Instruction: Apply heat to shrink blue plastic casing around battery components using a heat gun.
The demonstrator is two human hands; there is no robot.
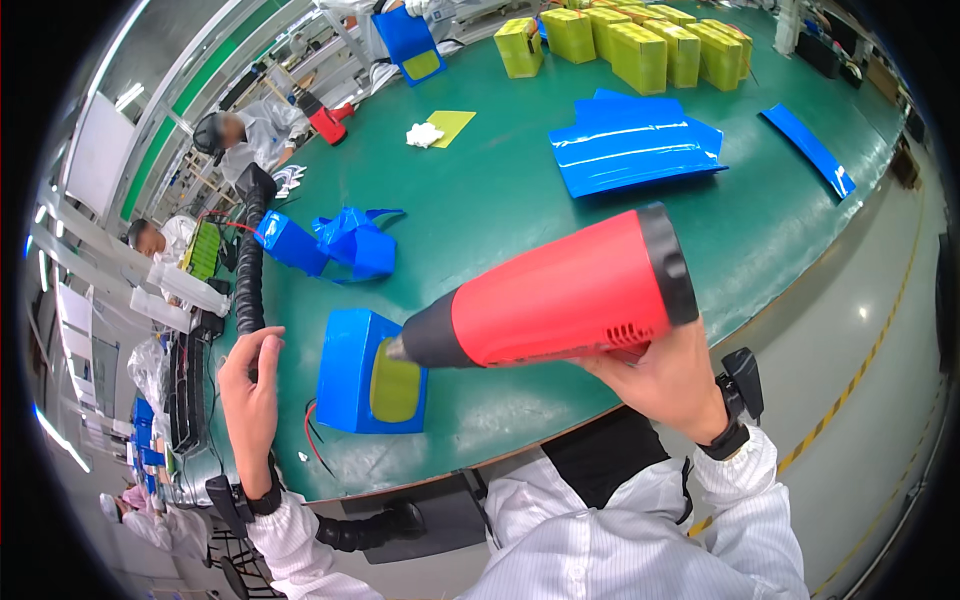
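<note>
My right hand (pixel 660 375) is wrapped round the handle of a red and black heat gun (pixel 560 290). The gun's nozzle is at the yellow-green end of a blue-wrapped battery pack (pixel 345 375), which stands on the green table near its front edge. In this view I cannot tell whether the nozzle touches the pack. Thin red and black wires (pixel 316 440) come out beside the pack onto the table. Left of the pack, my left hand (pixel 250 390) is raised, fingers loosely apart and holding nothing.
Blue wrap pieces (pixel 360 245) and a smaller blue pack (pixel 290 243) lie beyond. Flat blue sleeves (pixel 640 145) and a blue strip (pixel 810 150) are at right. Several yellow-green packs (pixel 640 58) stand far back. A black ribbed hose (pixel 249 280) runs at left; co-workers sit past it.
</note>
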